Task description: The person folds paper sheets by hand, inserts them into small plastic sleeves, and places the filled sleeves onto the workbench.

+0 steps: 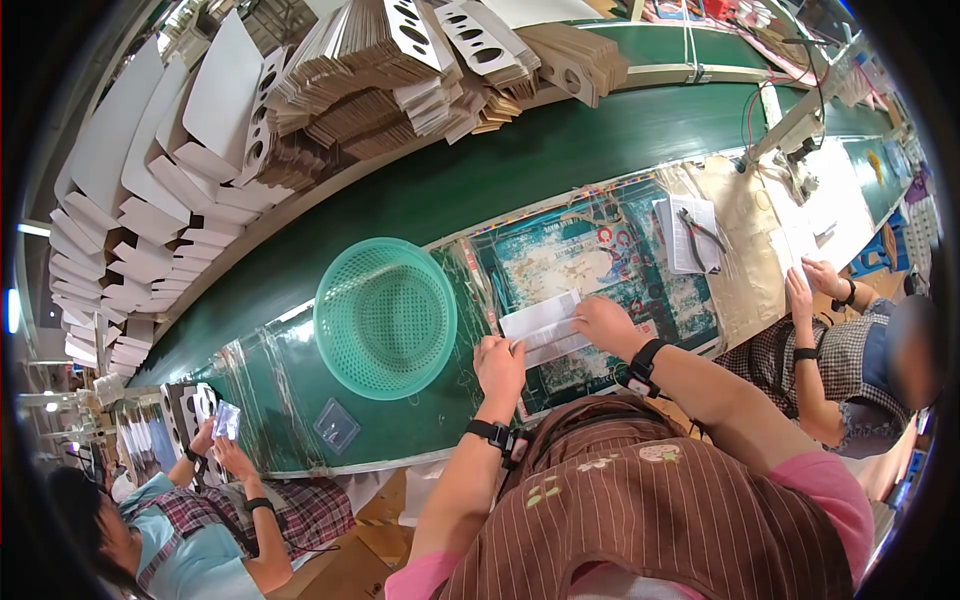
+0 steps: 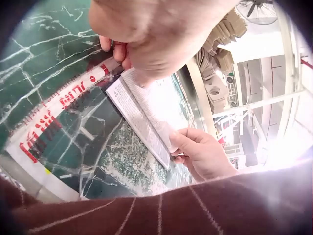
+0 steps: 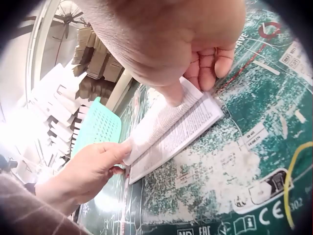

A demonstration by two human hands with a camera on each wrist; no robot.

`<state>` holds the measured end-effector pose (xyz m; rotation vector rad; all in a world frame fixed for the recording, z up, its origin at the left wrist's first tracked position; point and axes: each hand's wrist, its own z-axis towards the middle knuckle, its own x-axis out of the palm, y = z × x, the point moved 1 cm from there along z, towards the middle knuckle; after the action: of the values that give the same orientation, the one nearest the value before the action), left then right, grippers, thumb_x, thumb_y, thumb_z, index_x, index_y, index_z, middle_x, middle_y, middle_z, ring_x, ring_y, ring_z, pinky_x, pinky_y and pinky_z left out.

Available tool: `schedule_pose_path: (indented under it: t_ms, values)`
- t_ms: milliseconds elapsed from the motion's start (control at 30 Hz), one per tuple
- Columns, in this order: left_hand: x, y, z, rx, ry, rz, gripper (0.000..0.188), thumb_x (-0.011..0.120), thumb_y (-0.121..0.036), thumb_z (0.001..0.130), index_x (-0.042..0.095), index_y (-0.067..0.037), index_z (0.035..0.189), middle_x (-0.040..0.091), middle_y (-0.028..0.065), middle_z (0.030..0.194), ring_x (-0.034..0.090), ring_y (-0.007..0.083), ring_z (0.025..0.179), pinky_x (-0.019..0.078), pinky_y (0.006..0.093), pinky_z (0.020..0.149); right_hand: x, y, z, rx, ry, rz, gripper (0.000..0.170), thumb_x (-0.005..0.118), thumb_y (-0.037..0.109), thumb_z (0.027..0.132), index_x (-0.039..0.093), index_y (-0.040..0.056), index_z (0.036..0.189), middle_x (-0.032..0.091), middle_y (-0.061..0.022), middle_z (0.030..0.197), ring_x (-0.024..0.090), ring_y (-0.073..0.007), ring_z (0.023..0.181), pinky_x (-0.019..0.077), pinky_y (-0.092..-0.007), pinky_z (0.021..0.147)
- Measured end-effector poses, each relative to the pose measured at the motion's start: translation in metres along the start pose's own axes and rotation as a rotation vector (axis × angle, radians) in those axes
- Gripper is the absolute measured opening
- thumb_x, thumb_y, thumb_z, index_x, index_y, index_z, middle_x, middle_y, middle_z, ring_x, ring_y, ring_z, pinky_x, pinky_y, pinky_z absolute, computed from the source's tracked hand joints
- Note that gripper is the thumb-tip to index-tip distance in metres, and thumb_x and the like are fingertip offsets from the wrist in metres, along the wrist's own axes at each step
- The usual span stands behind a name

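The clearest print stands on the worn green sheet (image 3: 220, 171) laid on the counter (image 1: 270, 400): in the right wrist view it bears a CE mark (image 3: 270, 212), beside it an open-book symbol (image 3: 244, 223) with an "i", and near the yellow band (image 3: 287, 196) digits that look like "302". Higher up, the letters "AVE" (image 3: 241, 45) show, the rest of the word being hidden. The folded leaflet (image 2: 139, 115) carries dense lines too small to read, though a larger "A" seems to stand near one edge. Red characters on the pale strip (image 2: 63, 105) cannot be made out with certainty
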<state>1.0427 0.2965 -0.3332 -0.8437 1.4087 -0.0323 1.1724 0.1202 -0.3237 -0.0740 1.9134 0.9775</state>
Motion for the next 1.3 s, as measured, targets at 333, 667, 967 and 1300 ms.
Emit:
schedule_pose_path:
  t_ms: [333,667,967,1300]
  values:
    - [0.001,0.0,-0.002,-0.005,0.012,0.072,0.026,0.067,-0.026,0.073,0.063,-0.001,0.078,0.057,0.0106,0.095,0.051,0.0298,0.092,0.0403,0.0391,0.083,-0.005,0.006,0.007,0.117,0.107,-0.061,0.024,0.062,0.025,0.075,0.064,0.003,0.084,0.062,-0.0164,0.084,0.058,-0.0333,0.087,0.0462,-0.0421,0.078]
    - [-0.06,-0.022,0.008,0.25,-0.094,-0.411,0.02,0.065,-0.014,0.077,0.061,0.001,0.09,0.058,0.0129,0.101,0.053,0.0288,0.096,0.0423,0.0358,0.082,-0.05,0.026,-0.002,-0.05,-0.126,0.375,0.015,0.061,0.016,0.081,0.059,0.0017,0.084,0.059,-0.01,0.077,0.054,-0.0237,0.072,0.0438,-0.0346,0.067]
    - [-0.083,-0.036,0.029,0.039,0.204,-0.793,0.022,0.064,-0.018,0.083,0.062,0.001,0.093,0.057,0.0049,0.07,0.046,0.0093,0.061,0.0393,0.0253,0.057,-0.078,0.037,0.009,0.183,0.059,0.983,0.018,0.056,0.015,0.087,0.056,-0.0008,0.095,0.058,-0.0024,0.08,0.053,-0.0106,0.074,0.0435,-0.0251,0.066]
    - [-0.089,-0.054,0.029,0.11,0.199,-0.639,0.024,0.063,-0.021,0.082,0.058,0.001,0.09,0.062,0.0169,0.082,0.062,0.024,0.077,0.0461,0.0324,0.066,-0.088,0.089,0.012,-0.105,0.137,0.359,0.027,0.062,0.026,0.08,0.056,0.0012,0.09,0.061,-0.0155,0.078,0.059,-0.0326,0.072,0.0448,-0.0401,0.064]
